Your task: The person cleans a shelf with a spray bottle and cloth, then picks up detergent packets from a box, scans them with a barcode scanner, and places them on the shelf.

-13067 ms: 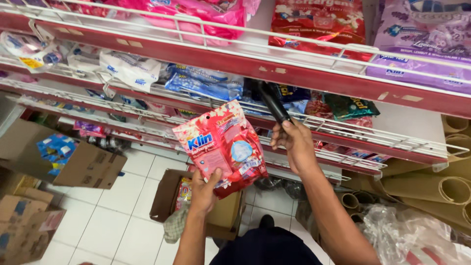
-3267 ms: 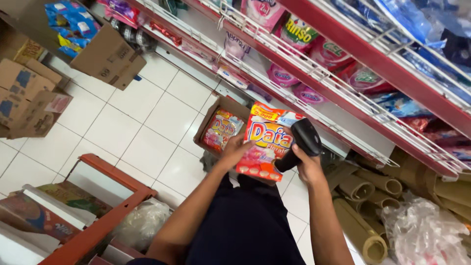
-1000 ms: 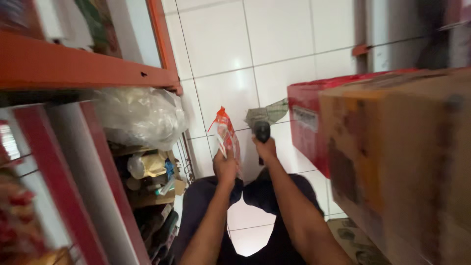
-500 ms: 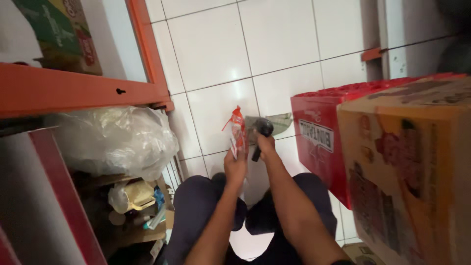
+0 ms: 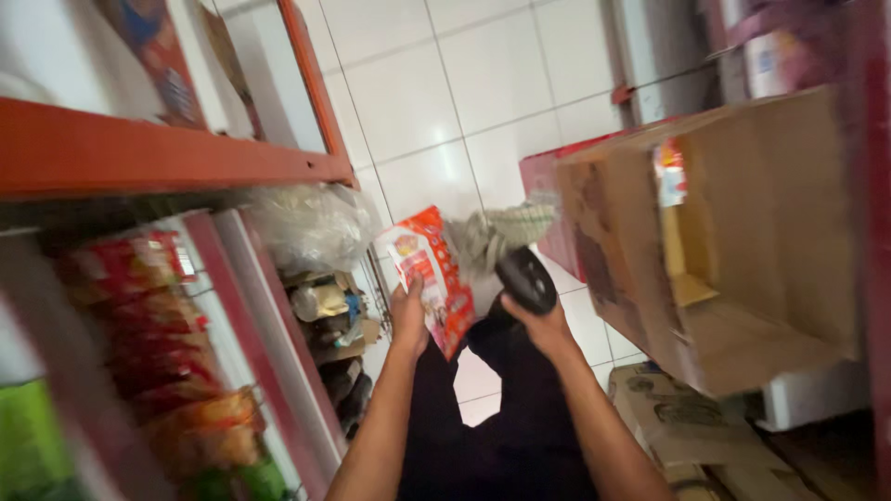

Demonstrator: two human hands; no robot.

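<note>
My left hand (image 5: 408,317) grips a red and orange detergent pouch (image 5: 429,271), held upright in front of me and turned edge-on toward the left shelf. My right hand (image 5: 541,325) holds a black handheld scanner (image 5: 525,277) just right of the pouch, its head close to the pouch's face. Both forearms reach forward over my dark trousers. The view is blurred by motion.
A red metal shelf rack (image 5: 167,158) stands at the left with packets (image 5: 162,362) and a clear plastic bag (image 5: 311,223) below it. An open cardboard box (image 5: 742,250) and a red carton (image 5: 548,186) stand at the right. White floor tiles (image 5: 445,102) lie ahead.
The camera has swung from the product shelf round to the left rack and boxes. Both hands stayed together with the pouch and scanner; the open cardboard box now shows its inside.
</note>
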